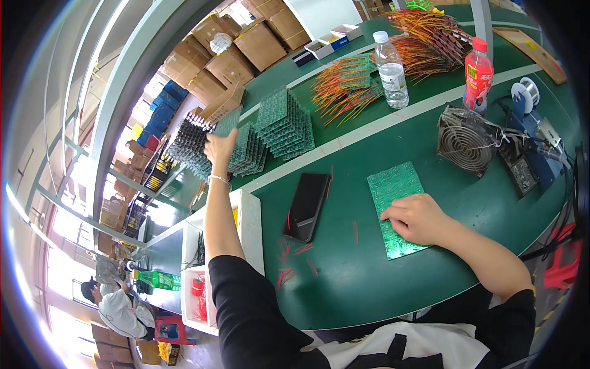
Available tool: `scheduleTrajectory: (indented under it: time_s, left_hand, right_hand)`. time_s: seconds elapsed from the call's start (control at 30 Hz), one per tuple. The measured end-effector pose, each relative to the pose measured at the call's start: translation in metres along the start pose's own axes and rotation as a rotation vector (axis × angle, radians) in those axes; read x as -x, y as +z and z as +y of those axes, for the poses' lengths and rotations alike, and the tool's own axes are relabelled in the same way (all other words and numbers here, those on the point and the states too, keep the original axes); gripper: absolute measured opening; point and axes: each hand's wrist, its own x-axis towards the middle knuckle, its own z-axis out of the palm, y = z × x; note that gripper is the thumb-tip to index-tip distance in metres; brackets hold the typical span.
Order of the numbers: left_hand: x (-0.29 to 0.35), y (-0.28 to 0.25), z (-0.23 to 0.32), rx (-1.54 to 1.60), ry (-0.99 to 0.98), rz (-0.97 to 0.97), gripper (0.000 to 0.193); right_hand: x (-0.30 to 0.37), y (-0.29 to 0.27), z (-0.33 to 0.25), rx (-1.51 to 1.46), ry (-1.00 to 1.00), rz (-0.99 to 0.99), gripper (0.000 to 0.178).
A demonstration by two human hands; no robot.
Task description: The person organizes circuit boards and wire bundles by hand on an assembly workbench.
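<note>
A green circuit board panel [396,181] lies flat on the green table in front of me. My right hand [421,219] rests on it with bent fingers, their tips pressed against its surface. My left hand [221,147] is stretched far out to the left, its fingers closed on a thin green circuit board [228,122] among the stacks. Close by that hand are a stack of green boards [249,150], a taller stack of boards [286,123] and a stack with dark parts [190,144]. The left fingertips are partly hidden.
A black phone [306,206] and red wire scraps [286,252] lie between my arms. White bins [249,227] stand under my left forearm. Farther back are wired boards [347,86], a clear bottle [392,74] and a red bottle [478,77]. A fan [468,140] and solder spool [525,95] stand right.
</note>
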Motion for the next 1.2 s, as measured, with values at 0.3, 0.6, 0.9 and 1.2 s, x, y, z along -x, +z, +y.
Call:
scheduleTrajectory:
  time_s: [0.3,0.6,0.9,1.2]
  left_hand:
    - [0.018,0.037,-0.046,-0.011,-0.069,-0.158,0.109]
    - [0.039,0.020,-0.002,0.108,0.498,0.227,0.074]
    - [0.071,0.025,0.055,0.178,1.030,0.126,0.039]
    - [0.074,0.030,0.057,0.172,1.027,0.057,0.039]
  right_hand:
    - [0.002,0.000,-0.002,0.020,-0.028,0.023,0.009]
    - [-0.001,0.003,-0.002,0.003,-0.017,0.029,0.010]
    - [-0.001,0.002,0.000,0.026,-0.025,0.017,0.011]
    - [0.000,0.003,0.000,0.031,-0.016,0.017,0.010]
